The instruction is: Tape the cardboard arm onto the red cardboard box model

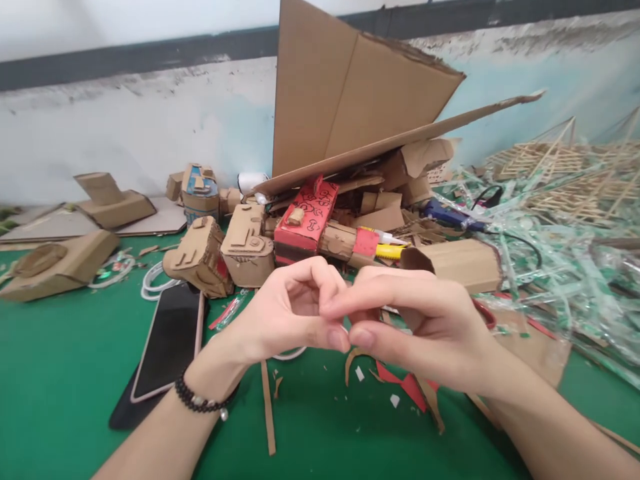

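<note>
My left hand [293, 310], with a dark beaded bracelet [203, 398] at the wrist, is closed in a pinch. My right hand [425, 323] pinches too, its fingertips meeting those of the left above the green table [215, 447]. A small pale edge shows between the thumbs; what it belongs to is hidden. Behind the hands lies a cardboard model with a red, black-patterned box section [306, 223]. Two brown cardboard blocks [249, 245] stand to its left. Below the hands are red paper scraps [413, 392] and thin cardboard strips [269, 410].
A phone [170, 340] lies at left near a coiled white cable [151, 283]. Large cardboard sheets [320, 93] lean at the wall. A yellow-handled tool [390, 251] and a blue tool [450, 215] lie behind. Tangled clear plastic [545, 267] and stick structures [530, 170] fill the right.
</note>
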The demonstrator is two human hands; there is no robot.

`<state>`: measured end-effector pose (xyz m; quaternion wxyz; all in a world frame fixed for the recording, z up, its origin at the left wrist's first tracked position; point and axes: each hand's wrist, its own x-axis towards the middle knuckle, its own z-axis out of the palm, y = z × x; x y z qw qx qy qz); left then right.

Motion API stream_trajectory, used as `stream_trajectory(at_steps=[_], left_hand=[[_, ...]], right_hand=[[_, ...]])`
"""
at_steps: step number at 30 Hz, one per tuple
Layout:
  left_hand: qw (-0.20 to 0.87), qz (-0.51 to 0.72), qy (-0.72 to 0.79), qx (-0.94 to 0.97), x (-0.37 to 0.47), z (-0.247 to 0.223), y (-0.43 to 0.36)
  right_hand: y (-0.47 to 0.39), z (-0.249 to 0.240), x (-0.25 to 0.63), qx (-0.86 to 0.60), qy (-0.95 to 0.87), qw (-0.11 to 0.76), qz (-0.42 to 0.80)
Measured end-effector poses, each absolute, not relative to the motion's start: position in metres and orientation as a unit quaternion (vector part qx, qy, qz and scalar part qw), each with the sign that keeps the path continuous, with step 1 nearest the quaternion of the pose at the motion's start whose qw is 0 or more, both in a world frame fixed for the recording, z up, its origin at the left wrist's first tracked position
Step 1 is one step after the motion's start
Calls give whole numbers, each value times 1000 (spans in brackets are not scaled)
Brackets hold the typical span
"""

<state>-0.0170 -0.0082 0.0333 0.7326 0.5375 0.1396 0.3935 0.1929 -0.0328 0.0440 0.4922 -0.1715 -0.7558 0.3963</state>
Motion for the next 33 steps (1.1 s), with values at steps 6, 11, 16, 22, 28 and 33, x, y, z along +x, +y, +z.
stream_trajectory(at_steps=[6, 11, 16, 22, 28, 33], left_hand=[[734, 386, 149, 539, -16, 33, -10], [719, 392, 165, 550, -17, 31, -9], [710, 409, 147, 553, -15, 34, -10], [696, 434, 145, 554, -15, 32, -8], [697, 425, 216, 536, -14, 36, -12], [712, 394, 246, 527, -12, 41, -17]], right_hand=[[-32, 40, 194, -173, -739, 486, 433], [-32, 38, 194, -176, -716, 493, 462], [-32, 38, 194, -171, -706, 505, 465], [-35, 45, 192, -225, -708, 542, 393], [-30, 39, 192, -355, -712, 596, 106], [-23, 33, 198, -364, -746, 554, -67]])
